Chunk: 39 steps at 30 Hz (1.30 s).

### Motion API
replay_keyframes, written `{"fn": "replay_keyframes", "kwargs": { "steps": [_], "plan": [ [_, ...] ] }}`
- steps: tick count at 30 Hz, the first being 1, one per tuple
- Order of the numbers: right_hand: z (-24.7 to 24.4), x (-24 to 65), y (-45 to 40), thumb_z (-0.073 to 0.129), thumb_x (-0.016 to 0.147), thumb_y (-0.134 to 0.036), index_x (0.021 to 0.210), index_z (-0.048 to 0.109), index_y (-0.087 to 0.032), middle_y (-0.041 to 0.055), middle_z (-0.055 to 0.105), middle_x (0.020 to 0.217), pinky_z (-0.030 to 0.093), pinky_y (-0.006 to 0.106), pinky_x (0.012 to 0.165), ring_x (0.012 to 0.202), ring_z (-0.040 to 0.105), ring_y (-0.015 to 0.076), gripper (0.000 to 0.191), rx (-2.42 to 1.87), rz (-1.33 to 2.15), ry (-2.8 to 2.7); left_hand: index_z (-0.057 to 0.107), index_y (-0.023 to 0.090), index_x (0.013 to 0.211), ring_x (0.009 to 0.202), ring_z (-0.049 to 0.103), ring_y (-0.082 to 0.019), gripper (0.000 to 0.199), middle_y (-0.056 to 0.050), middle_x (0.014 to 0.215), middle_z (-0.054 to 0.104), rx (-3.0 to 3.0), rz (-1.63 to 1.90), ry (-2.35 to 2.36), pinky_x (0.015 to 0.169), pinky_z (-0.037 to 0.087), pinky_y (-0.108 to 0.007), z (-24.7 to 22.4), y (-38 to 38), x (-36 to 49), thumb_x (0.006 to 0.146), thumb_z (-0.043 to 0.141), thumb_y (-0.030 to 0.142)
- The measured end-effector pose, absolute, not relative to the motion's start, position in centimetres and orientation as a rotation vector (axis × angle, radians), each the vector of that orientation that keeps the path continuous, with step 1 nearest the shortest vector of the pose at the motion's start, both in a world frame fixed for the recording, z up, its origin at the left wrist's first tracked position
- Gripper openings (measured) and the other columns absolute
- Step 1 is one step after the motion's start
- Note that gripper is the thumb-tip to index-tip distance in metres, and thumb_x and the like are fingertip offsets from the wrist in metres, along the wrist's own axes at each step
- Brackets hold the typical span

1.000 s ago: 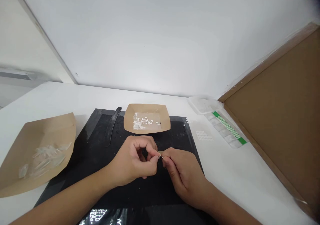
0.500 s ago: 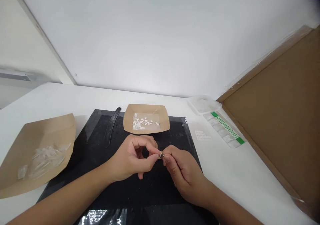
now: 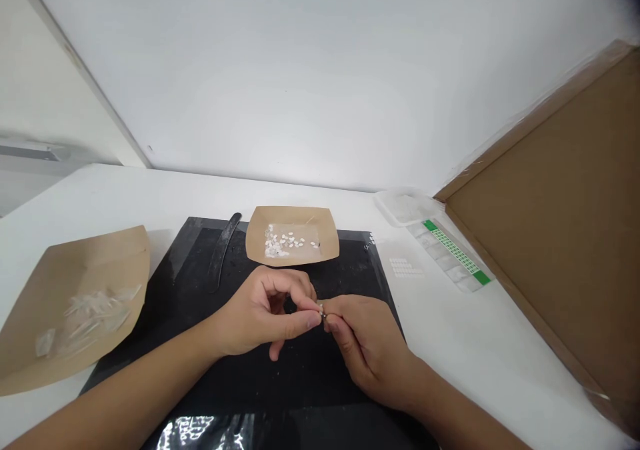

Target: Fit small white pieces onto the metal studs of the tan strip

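Observation:
My left hand (image 3: 280,310) pinches a tiny metallic piece (image 3: 323,313) between thumb and forefinger. From the other side, my right hand (image 3: 363,337) is closed on the same piece, its thumb against the forefinger. The fingertips nearly meet over the black mat (image 3: 280,390), and they hide most of the piece, so its kind is unclear. Just beyond the hands, a brown paper tray (image 3: 293,215) holds many small white oval bits (image 3: 277,245).
A larger paper tray (image 3: 100,253) with clear plastic slips (image 3: 97,310) stands at left. A black nail file (image 3: 223,250) lies on the mat. To the right are a white sticker sheet (image 3: 405,268), a green-labelled clear bag (image 3: 453,253), a plastic lid (image 3: 405,207) and a cardboard panel (image 3: 550,223).
My left thumb has straightened and slid slightly to the right over the small piece. The right hand has shifted a little, keeping its pinch; the view has tilted slightly.

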State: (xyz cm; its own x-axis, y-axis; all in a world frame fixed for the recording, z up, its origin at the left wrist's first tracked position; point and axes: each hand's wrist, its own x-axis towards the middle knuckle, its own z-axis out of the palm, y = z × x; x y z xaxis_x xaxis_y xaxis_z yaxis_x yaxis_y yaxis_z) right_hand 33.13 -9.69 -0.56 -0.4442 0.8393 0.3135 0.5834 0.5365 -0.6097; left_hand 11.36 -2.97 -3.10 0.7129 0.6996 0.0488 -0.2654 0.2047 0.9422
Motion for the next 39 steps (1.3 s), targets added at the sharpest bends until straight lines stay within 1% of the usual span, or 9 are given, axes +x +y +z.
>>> {"fn": "replay_keyframes", "kwargs": {
  "steps": [6,9,13,17,20,25,32,36,39],
  "plan": [
    [-0.53,33.09,-9.60,0.033,0.116,-0.033,0.092,0.061,-0.021,-0.0004,0.063,0.073,0.040,0.027,0.065,0.064,0.056,0.0148,0.039,-1.124,0.582,-2.161,0.080,0.012,0.090,0.052,0.064,-0.005,0.018,-0.006,0.095,0.067,1.118,0.664,0.398,0.035,0.051,-0.009,-2.79,-3.04,11.36,0.089,0.085,0.029],
    [-0.65,33.06,-9.57,0.032,0.116,-0.035,0.092,0.061,-0.021,-0.0003,0.063,0.073,0.041,0.027,0.065,0.064,0.056,0.0148,0.040,-1.119,0.600,-2.151,0.078,0.011,0.088,0.052,0.063,-0.005,0.021,-0.005,0.093,0.066,1.095,0.662,0.388,0.033,0.049,-0.008,-2.82,-3.05,11.50,0.089,0.085,0.031],
    [-0.76,33.03,-9.59,0.034,0.116,-0.035,0.091,0.059,-0.021,-0.0016,0.061,0.071,0.040,0.026,0.063,0.061,0.054,0.0138,0.038,-1.127,0.599,-2.141,0.077,0.011,0.089,0.055,0.065,-0.006,0.019,-0.006,0.095,0.065,1.072,0.663,0.366,0.034,0.051,-0.009,-3.12,-3.08,11.55,0.091,0.083,0.029],
    [-0.80,33.09,-9.67,0.035,0.116,-0.033,0.092,0.059,-0.022,-0.0027,0.060,0.069,0.040,0.026,0.062,0.059,0.054,0.0131,0.035,-1.138,0.641,-2.124,0.075,0.012,0.092,0.053,0.062,-0.004,0.014,-0.004,0.095,0.065,1.054,0.662,0.340,0.037,0.054,-0.009,-3.28,-3.13,11.50,0.095,0.080,0.025],
    [-0.80,33.17,-9.70,0.035,0.116,-0.034,0.093,0.058,-0.022,-0.0040,0.058,0.066,0.040,0.025,0.059,0.056,0.053,0.0123,0.035,-1.133,0.721,-2.088,0.075,0.011,0.093,0.051,0.061,-0.003,0.015,-0.003,0.094,0.064,1.037,0.644,0.332,0.038,0.054,-0.009,-3.19,-3.16,11.53,0.096,0.078,0.026],
    [-0.62,33.18,-9.79,0.035,0.117,-0.034,0.095,0.056,-0.023,-0.0076,0.051,0.058,0.040,0.024,0.054,0.048,0.049,0.0107,0.032,-1.133,0.908,-2.000,0.073,0.010,0.093,0.046,0.059,-0.002,0.023,-0.004,0.092,0.065,1.040,0.633,0.353,0.035,0.052,-0.009,-3.10,-3.18,11.61,0.096,0.079,0.032],
    [-0.39,32.98,-9.89,0.036,0.117,-0.036,0.097,0.055,-0.022,-0.0115,0.044,0.052,0.038,0.021,0.052,0.042,0.045,0.0083,0.031,-1.130,1.115,-1.868,0.075,0.011,0.096,0.046,0.062,-0.003,0.016,-0.004,0.093,0.067,1.067,0.646,0.373,0.036,0.053,-0.009,-3.45,-3.03,11.51,0.096,0.079,0.027],
    [-0.63,33.15,-9.75,0.037,0.117,-0.033,0.097,0.057,-0.022,-0.0108,0.046,0.053,0.040,0.022,0.055,0.044,0.047,0.0087,0.030,-1.105,1.046,-1.923,0.075,0.011,0.095,0.053,0.064,-0.006,0.015,-0.005,0.091,0.068,1.049,0.630,0.370,0.037,0.055,-0.010,-3.49,-2.86,11.51,0.094,0.081,0.025],
    [-0.71,33.27,-9.66,0.038,0.115,-0.032,0.096,0.059,-0.022,-0.0097,0.048,0.054,0.042,0.024,0.058,0.046,0.049,0.0099,0.030,-1.096,0.955,-1.987,0.076,0.012,0.095,0.055,0.063,-0.005,0.012,-0.005,0.092,0.069,1.040,0.610,0.349,0.037,0.055,-0.009,-3.40,-2.77,11.46,0.095,0.080,0.023]
  ]
}}
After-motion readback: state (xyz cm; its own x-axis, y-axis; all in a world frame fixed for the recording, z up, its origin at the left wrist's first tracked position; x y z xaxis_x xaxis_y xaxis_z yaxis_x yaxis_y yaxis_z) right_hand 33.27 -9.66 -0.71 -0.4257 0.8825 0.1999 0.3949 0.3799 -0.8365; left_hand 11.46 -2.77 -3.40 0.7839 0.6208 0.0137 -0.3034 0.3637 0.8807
